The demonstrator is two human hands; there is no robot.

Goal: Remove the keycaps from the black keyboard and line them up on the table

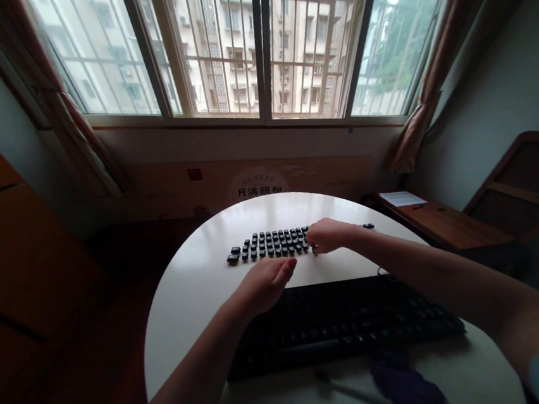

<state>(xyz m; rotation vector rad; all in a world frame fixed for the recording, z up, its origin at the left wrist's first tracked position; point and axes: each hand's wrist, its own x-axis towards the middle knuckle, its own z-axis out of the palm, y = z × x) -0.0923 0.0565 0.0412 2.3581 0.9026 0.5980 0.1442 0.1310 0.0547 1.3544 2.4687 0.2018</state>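
Rows of small black keycaps (273, 243) stand on a white round table (184, 305). At the right end of the rows is my right hand (328, 234), its fingers curled and pinched at a dark keycap (314, 249) near the tabletop. My left hand (268, 283) hovers just in front of the rows, thumb lying against the bent fingers. What those fingers hold, if anything, is hidden. Below both hands lies a long black keyboard (312, 344), in shadow, partly covered by my left hand and forearm; some keys show on its right part.
A purple-dark cloth (406, 382) and a blurred, long-handled tool (355, 397) lie at the near edge. A small black piece (368, 225) sits beyond my right forearm. To the right stands a wooden table (443, 223) with a paper (402, 198). A barred window is ahead.
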